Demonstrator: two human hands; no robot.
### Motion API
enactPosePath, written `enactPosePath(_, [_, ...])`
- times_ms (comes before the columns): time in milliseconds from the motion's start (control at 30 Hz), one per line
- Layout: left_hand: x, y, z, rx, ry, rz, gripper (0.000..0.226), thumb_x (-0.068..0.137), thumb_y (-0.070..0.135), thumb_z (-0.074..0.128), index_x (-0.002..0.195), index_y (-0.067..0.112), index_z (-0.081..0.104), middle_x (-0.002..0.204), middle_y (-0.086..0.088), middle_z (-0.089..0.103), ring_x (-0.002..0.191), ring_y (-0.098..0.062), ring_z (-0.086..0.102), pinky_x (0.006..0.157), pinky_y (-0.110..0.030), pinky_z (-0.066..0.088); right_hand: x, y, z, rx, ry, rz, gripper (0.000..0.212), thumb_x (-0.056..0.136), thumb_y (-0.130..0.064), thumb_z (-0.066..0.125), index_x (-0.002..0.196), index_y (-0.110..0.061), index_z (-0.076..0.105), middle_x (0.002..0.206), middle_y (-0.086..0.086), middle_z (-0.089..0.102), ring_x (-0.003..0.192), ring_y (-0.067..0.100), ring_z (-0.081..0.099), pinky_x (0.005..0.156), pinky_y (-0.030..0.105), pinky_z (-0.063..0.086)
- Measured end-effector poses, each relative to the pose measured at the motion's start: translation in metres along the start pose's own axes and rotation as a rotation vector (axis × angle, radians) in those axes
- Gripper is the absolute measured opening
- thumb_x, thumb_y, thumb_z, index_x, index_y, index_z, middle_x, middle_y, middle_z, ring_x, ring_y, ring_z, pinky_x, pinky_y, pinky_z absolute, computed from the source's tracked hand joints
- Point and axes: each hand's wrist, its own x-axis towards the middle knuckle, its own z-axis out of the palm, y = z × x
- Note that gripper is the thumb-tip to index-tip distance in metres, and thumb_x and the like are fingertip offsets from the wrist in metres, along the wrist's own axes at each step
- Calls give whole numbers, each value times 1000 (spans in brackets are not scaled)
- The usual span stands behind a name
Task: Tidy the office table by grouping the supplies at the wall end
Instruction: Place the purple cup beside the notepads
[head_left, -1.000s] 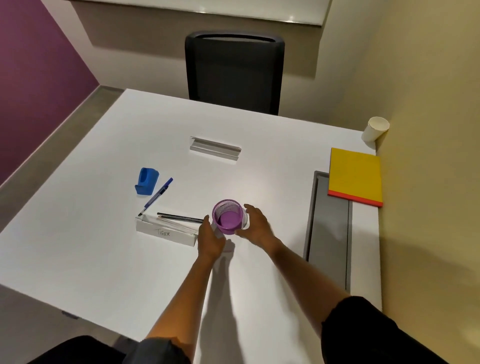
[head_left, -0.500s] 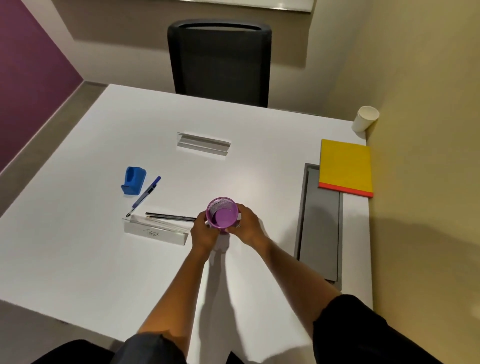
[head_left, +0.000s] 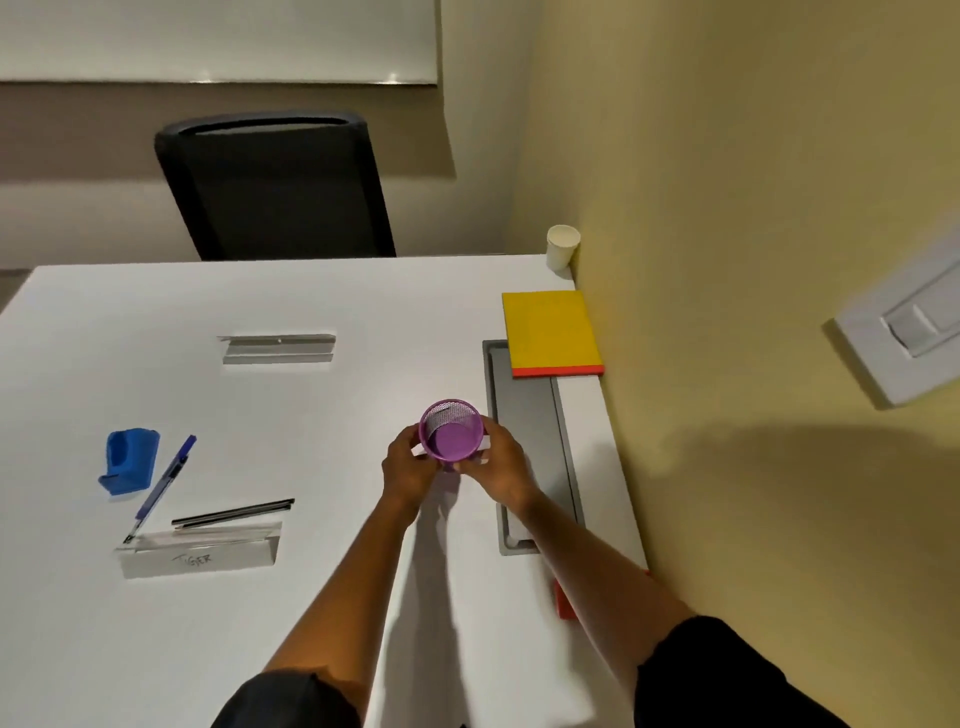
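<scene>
A purple mesh pen cup (head_left: 451, 430) stands upright between both my hands, close to the grey cable tray (head_left: 530, 447). My left hand (head_left: 408, 470) grips its left side and my right hand (head_left: 496, 465) grips its right side. At the left lie a blue holder (head_left: 130, 460), a blue pen (head_left: 161, 486), two dark pencils (head_left: 234, 512) and a clear name plate (head_left: 200, 551). A yellow notebook (head_left: 550, 332) and a white paper cup (head_left: 562, 247) sit against the yellow wall.
A silver bracket (head_left: 278, 349) lies mid-table. A black chair (head_left: 275, 187) stands behind the white table (head_left: 363, 312). A red object (head_left: 565, 603) shows under my right forearm. A wall switch plate (head_left: 904, 338) is at the right.
Both hands have carried the purple cup to the right, away from the name plate and up beside the cable tray. The camera view has swung toward the wall.
</scene>
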Motion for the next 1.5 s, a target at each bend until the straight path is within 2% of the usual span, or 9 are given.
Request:
enactPosePath(133, [7, 18, 44, -28, -100, 41, 65, 66, -9, 75, 126, 11, 59, 123, -6, 63, 109, -22, 58, 89, -34, 50, 4, 18, -35, 34, 118, 22, 72, 71, -14, 83, 135, -12, 48, 128, 7, 59, 114, 26, 60, 84, 22, 55])
enactPosePath(267, [16, 30, 85, -46, -161, 37, 61, 73, -3, 75, 129, 14, 57, 127, -5, 62, 117, -22, 57, 100, -42, 49, 10, 38, -68, 30, 239, 40, 71, 72, -11, 82, 135, -6, 48, 126, 9, 61, 114, 23, 59, 78, 2, 46])
enactPosePath(433, [27, 42, 127, -56, -249, 56, 61, 74, -4, 74, 130, 12, 55, 126, -2, 59, 114, -19, 54, 97, -38, 47, 23, 62, -94, 56, 329, 127, 71, 73, -21, 82, 136, -10, 48, 120, -1, 61, 103, 10, 55, 69, -3, 42])
enactPosePath(600, [41, 49, 153, -24, -328, 51, 64, 74, -7, 73, 132, 12, 54, 127, -1, 57, 112, -15, 50, 93, -33, 47, 36, 83, -108, 281, 371, 275, 62, 77, -11, 78, 132, -14, 50, 121, 10, 63, 97, 18, 62, 83, 31, 55])
enactPosePath(767, [53, 52, 174, -1, -390, 61, 65, 75, -5, 73, 134, 13, 52, 129, -3, 57, 111, -15, 52, 89, -29, 48, 49, 92, -112, 262, 476, 241, 56, 77, -7, 77, 128, -8, 54, 114, 4, 64, 103, 21, 64, 77, 19, 55])
enactPosePath(900, [58, 48, 185, -41, -389, 52, 61, 77, -3, 72, 132, 16, 53, 113, 5, 62, 88, -8, 62, 70, -26, 55, 59, 106, -108, 188, 528, 257, 65, 75, -15, 80, 134, -14, 51, 126, 5, 64, 113, 21, 62, 92, 35, 55])
enactPosePath(1033, [65, 42, 192, -58, -409, 25, 65, 75, -11, 68, 133, 16, 52, 121, -1, 60, 98, -13, 61, 73, -22, 57, 68, 113, -106, 232, 535, 295, 67, 78, -11, 77, 137, -15, 48, 130, 6, 61, 116, 24, 60, 92, 44, 55])
enactPosePath(1200, [74, 40, 197, -34, -428, 30, 69, 75, -10, 68, 137, 15, 49, 127, -5, 58, 109, -21, 60, 78, -23, 57, 76, 116, -106, 213, 554, 286, 68, 81, -9, 74, 141, -13, 42, 134, 8, 57, 118, 24, 58, 95, 42, 53])
enactPosePath(1500, [70, 40, 199, 11, -503, 79, 73, 81, -9, 64, 142, 21, 36, 122, 8, 51, 106, -7, 54, 74, -11, 51, 78, 113, -104, 195, 603, 311, 67, 82, -6, 72, 141, -10, 42, 134, 8, 56, 120, 23, 56, 94, 30, 49])
